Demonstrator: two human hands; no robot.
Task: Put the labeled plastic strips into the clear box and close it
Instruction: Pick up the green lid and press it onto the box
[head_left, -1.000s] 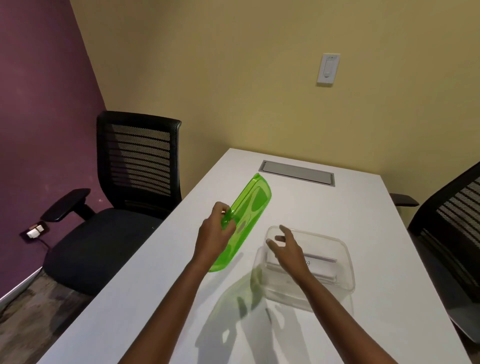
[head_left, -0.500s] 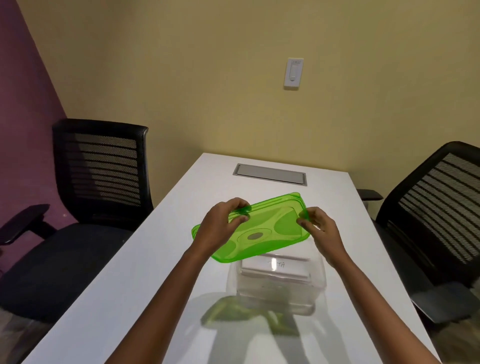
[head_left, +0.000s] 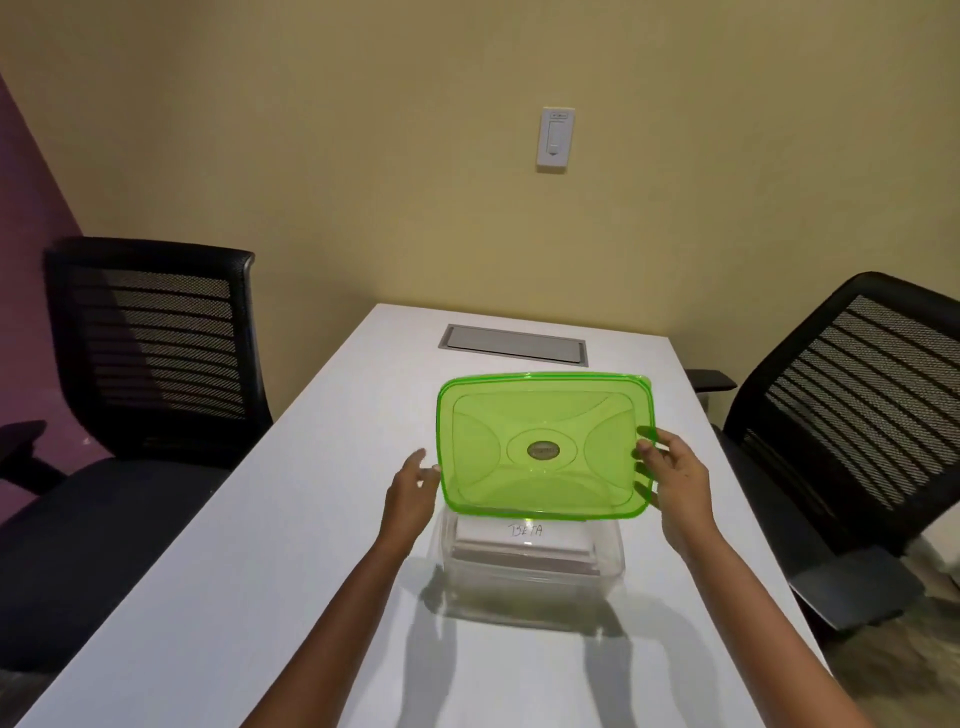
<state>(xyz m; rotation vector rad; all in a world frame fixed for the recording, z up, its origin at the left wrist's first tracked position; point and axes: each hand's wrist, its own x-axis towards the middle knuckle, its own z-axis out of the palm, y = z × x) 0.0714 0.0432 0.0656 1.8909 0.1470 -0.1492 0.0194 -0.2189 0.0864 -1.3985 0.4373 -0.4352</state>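
Your right hand (head_left: 675, 483) pinches green lid (head_left: 543, 447) above clear box (head_left: 524, 571); left hand (head_left: 410, 493) spread at lid's left edge; strips (head_left: 524, 540) inside.

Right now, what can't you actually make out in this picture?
- Head view: the far part of the clear box and its rim, hidden behind the green lid.
- How many labeled strips lie inside: only the top one, marked BETA, reads; the rest are stacked under it.
- The oval badge at the lid's centre: too small to read.
- The left hand fingertips, behind the lid's edge.
- The right hand fingers show only through the green plastic.
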